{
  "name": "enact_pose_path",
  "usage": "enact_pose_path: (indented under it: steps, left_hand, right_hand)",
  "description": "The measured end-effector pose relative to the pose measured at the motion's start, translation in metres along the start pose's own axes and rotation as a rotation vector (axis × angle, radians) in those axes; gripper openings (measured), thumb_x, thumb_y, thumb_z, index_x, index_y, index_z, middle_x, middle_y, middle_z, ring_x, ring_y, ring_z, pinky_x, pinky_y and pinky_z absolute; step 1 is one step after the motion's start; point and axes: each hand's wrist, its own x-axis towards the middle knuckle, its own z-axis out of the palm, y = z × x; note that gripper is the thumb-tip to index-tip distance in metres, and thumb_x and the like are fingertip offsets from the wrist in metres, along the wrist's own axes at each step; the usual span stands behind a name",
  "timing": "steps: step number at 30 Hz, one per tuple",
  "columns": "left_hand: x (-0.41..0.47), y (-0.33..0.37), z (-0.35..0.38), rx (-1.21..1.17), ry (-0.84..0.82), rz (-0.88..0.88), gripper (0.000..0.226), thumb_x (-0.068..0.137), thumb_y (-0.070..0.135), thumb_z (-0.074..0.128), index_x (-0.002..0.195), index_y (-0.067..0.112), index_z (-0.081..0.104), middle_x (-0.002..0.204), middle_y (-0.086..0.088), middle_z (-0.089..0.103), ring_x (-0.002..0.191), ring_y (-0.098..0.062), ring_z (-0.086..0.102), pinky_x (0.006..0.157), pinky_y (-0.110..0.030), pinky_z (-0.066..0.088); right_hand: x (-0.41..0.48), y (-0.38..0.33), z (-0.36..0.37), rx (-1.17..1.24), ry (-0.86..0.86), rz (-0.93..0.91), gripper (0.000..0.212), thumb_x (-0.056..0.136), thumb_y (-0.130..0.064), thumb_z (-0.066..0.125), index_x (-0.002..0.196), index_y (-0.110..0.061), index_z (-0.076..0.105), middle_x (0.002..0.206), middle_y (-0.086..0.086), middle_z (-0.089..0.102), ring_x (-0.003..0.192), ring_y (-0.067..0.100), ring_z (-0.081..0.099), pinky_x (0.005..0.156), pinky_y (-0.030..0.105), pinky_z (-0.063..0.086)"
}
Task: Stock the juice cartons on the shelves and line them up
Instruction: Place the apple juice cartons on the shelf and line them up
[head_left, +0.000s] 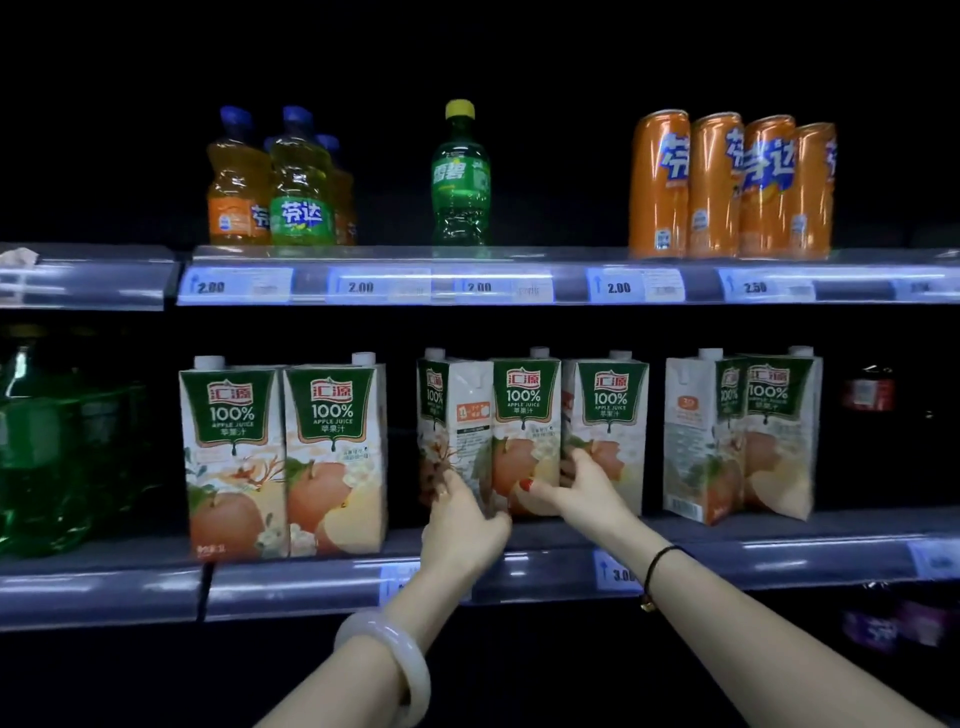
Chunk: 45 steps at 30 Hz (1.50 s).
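Several apple juice cartons stand on the middle shelf (701, 535). Two at the left (283, 452) face forward, side by side. In the middle, one carton (454, 415) is turned so its side panel shows; my left hand (465, 525) grips its lower part. Beside it stands a front-facing carton (525, 410), which my right hand (576, 493) holds low, thumb on its front and fingers in the gap to the carton on the right (610, 410). Two more cartons (743, 431) stand angled at the right.
The upper shelf carries orange and green soda bottles (280, 182), a green Sprite bottle (461, 176) and several orange cans (732, 187). Large green bottles (47, 441) fill the middle shelf's left end; a dark bottle (867, 395) sits far right. Price tags line the shelf edges.
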Motion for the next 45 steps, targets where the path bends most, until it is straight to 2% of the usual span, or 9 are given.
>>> enact_pose_path:
  steps: [7, 12, 14, 20, 23, 28, 35, 42, 45]
  left_hand:
    - [-0.005, 0.008, 0.01, 0.042, -0.078, -0.005, 0.09, 0.078, 0.021, 0.054, 0.148, 0.005, -0.002, 0.154, -0.018, 0.018, 0.139, -0.031, 0.026, 0.111, -0.039, 0.03]
    - [-0.004, 0.001, -0.003, -0.061, 0.082, 0.01, 0.048, 0.077, 0.045, 0.059, 0.118, 0.022, 0.053, 0.114, -0.005, 0.065, 0.106, -0.029, 0.059, 0.09, -0.037, 0.048]
    - [-0.001, -0.001, -0.009, -0.147, 0.175, -0.011, 0.053, 0.072, 0.057, 0.063, 0.109, 0.019, 0.06, 0.103, -0.002, 0.068, 0.098, -0.026, 0.061, 0.083, -0.033, 0.048]
    - [0.027, -0.004, -0.016, -0.309, 0.186, -0.076, 0.07, 0.071, 0.045, 0.076, 0.12, 0.006, 0.046, 0.125, -0.013, 0.056, 0.115, -0.028, 0.053, 0.09, -0.029, 0.04]
    - [0.043, -0.006, -0.02, -0.412, 0.114, -0.11, 0.055, 0.075, 0.039, 0.074, 0.115, 0.013, 0.046, 0.123, -0.012, 0.059, 0.111, -0.025, 0.056, 0.085, -0.025, 0.039]
    - [0.058, -0.02, -0.016, -0.443, 0.085, -0.145, 0.072, 0.076, 0.044, 0.072, 0.129, 0.007, 0.041, 0.125, -0.011, 0.058, 0.114, -0.026, 0.056, 0.094, -0.031, 0.044]
    - [0.06, -0.025, -0.014, -0.29, 0.216, -0.095, 0.079, 0.061, 0.052, 0.08, 0.109, 0.002, 0.041, 0.11, -0.014, 0.063, 0.101, -0.029, 0.061, 0.08, -0.031, 0.049]
    - [0.054, -0.024, -0.01, -0.362, 0.182, -0.04, 0.079, 0.052, 0.034, 0.09, 0.11, 0.011, 0.041, 0.101, 0.0, 0.058, 0.094, -0.017, 0.057, 0.078, -0.024, 0.042]
    - [0.05, -0.024, -0.01, -0.372, 0.219, -0.019, 0.086, 0.048, 0.036, 0.091, 0.114, 0.01, 0.043, 0.099, 0.004, 0.056, 0.09, -0.012, 0.054, 0.077, -0.023, 0.041]
  right_hand:
    - [0.009, 0.006, 0.002, -0.022, 0.001, 0.037, 0.059, 0.078, -0.023, 0.072, 0.126, -0.01, 0.04, 0.112, 0.001, 0.054, 0.098, 0.014, 0.052, 0.089, 0.03, 0.044]
    - [0.011, 0.011, -0.005, 0.023, -0.029, 0.051, 0.072, 0.08, -0.022, 0.073, 0.137, -0.005, 0.033, 0.135, 0.008, 0.049, 0.109, 0.014, 0.048, 0.095, 0.03, 0.04]
    - [0.01, 0.012, -0.007, 0.024, -0.04, 0.047, 0.073, 0.08, -0.026, 0.072, 0.138, -0.005, 0.033, 0.139, 0.009, 0.047, 0.115, 0.017, 0.048, 0.098, 0.031, 0.039]
    - [0.014, 0.018, -0.012, 0.027, -0.033, 0.063, 0.071, 0.086, -0.029, 0.066, 0.141, -0.005, 0.029, 0.148, 0.009, 0.037, 0.135, 0.022, 0.036, 0.108, 0.034, 0.03]
    - [0.02, 0.018, -0.011, 0.082, -0.045, 0.09, 0.065, 0.087, -0.03, 0.064, 0.139, -0.007, 0.033, 0.142, 0.005, 0.045, 0.116, 0.012, 0.044, 0.096, 0.026, 0.033]
    - [0.031, 0.019, -0.005, 0.201, -0.046, 0.182, 0.059, 0.087, -0.026, 0.065, 0.135, -0.003, 0.041, 0.133, 0.009, 0.053, 0.116, 0.02, 0.052, 0.101, 0.034, 0.041]
    - [0.036, 0.015, -0.009, 0.083, -0.009, 0.107, 0.038, 0.085, -0.021, 0.067, 0.118, -0.004, 0.058, 0.097, 0.002, 0.066, 0.089, 0.015, 0.061, 0.077, 0.025, 0.046]
    - [0.048, 0.016, 0.0, -0.032, 0.038, 0.141, 0.032, 0.086, -0.02, 0.065, 0.115, -0.006, 0.056, 0.105, 0.01, 0.063, 0.089, 0.023, 0.06, 0.079, 0.028, 0.045]
    - [0.054, 0.018, 0.004, 0.005, 0.088, 0.144, 0.053, 0.084, -0.025, 0.069, 0.13, -0.007, 0.049, 0.124, 0.013, 0.059, 0.113, 0.03, 0.057, 0.095, 0.03, 0.042]
